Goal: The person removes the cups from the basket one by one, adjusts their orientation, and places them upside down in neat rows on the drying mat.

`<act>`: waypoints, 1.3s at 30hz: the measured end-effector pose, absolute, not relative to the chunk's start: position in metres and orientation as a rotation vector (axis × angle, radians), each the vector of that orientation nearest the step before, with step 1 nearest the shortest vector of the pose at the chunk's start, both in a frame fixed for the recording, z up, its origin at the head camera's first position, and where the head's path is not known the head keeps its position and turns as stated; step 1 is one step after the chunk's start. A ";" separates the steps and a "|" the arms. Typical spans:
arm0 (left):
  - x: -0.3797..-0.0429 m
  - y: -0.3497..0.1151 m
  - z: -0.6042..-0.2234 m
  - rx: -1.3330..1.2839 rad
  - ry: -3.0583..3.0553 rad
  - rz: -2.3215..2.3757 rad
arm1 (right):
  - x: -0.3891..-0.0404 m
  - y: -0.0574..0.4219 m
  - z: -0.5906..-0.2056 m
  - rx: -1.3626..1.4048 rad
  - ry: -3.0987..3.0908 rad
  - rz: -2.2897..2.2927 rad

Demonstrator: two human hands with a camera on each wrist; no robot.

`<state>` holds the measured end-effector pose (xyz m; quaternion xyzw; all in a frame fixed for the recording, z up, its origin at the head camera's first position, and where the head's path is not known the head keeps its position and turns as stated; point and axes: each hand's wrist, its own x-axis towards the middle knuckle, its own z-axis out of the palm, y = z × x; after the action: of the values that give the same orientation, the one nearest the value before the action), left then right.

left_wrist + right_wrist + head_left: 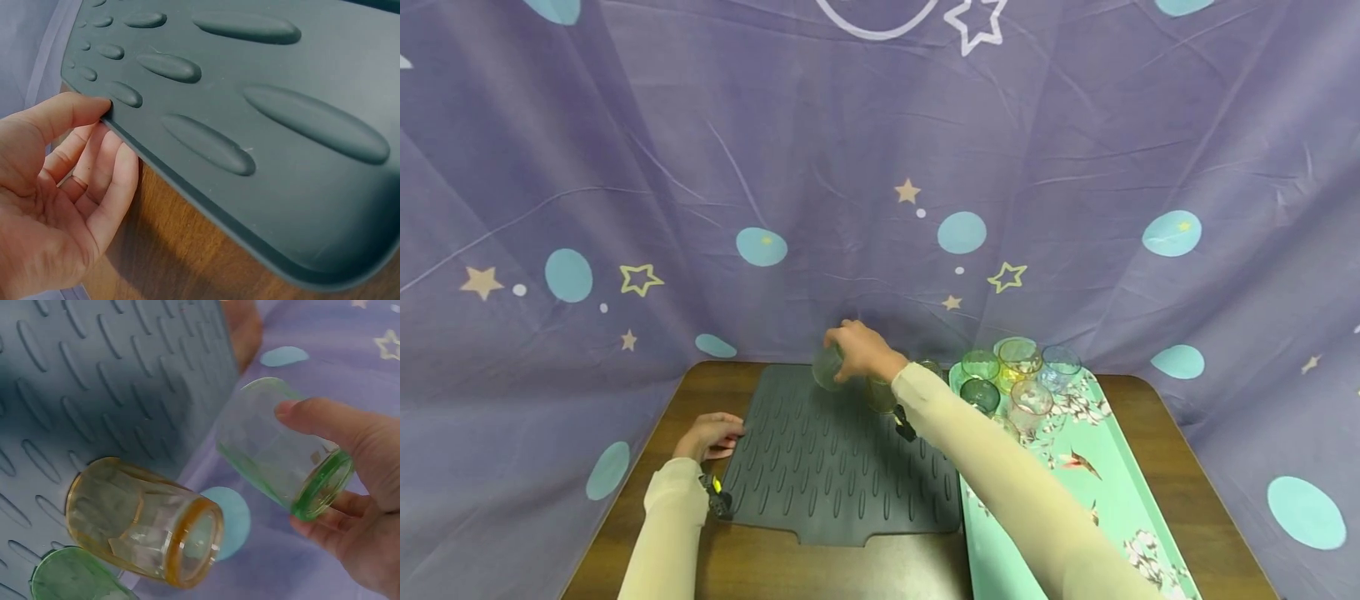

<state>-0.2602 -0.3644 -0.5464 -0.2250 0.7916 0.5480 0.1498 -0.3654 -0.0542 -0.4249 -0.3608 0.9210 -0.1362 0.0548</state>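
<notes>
My right hand (pixel 859 348) grips a clear glass with a green base (pixel 259 440) over the far part of the dark ridged drying mat (pixel 842 475). The glass is upside down, its thick base toward my palm. Beside it an amber glass (pixel 112 500) stands inverted on the mat, with a green glass (pixel 72 578) next to that one; in the head view my right arm partly hides them. At the mat's left edge, my left hand (pixel 711 435) pinches the rim, thumb on top and fingers below.
To the right, a mint-green tray (pixel 1112 508) with flower and bird prints holds several tinted glasses, among them a yellow glass (pixel 1019 367), a blue glass (pixel 1060 371) and a pink glass (pixel 1030 408). The wooden table (pixel 1195 517) ends at a purple curtain (pixel 850 167).
</notes>
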 end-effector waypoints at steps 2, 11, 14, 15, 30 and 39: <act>-0.260 -0.365 -0.547 -0.639 2.274 1.578 | -0.364 -0.059 -0.429 -1.093 2.786 -0.343; -0.258 -0.364 -0.544 -0.638 2.261 1.581 | -0.365 -0.078 -0.449 -1.055 2.787 -0.176; -0.257 -0.363 -0.543 -0.636 2.263 1.583 | -0.365 -0.084 -0.457 -1.019 2.825 -0.143; -0.257 -0.363 -0.543 -0.633 2.263 1.583 | -0.365 -0.085 -0.460 -1.010 2.837 -0.125; -0.256 -0.360 -0.544 -0.632 2.280 1.582 | -0.371 -0.093 -0.481 -0.950 2.864 0.044; -0.257 -0.364 -0.545 -0.622 2.282 1.594 | -0.369 -0.093 -0.491 -0.973 2.847 0.054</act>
<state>-0.2569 -0.3636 -0.5449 -0.2157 0.7917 0.5530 0.1445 -0.3685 -0.0925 -0.4908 -0.3226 0.9440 0.0178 0.0662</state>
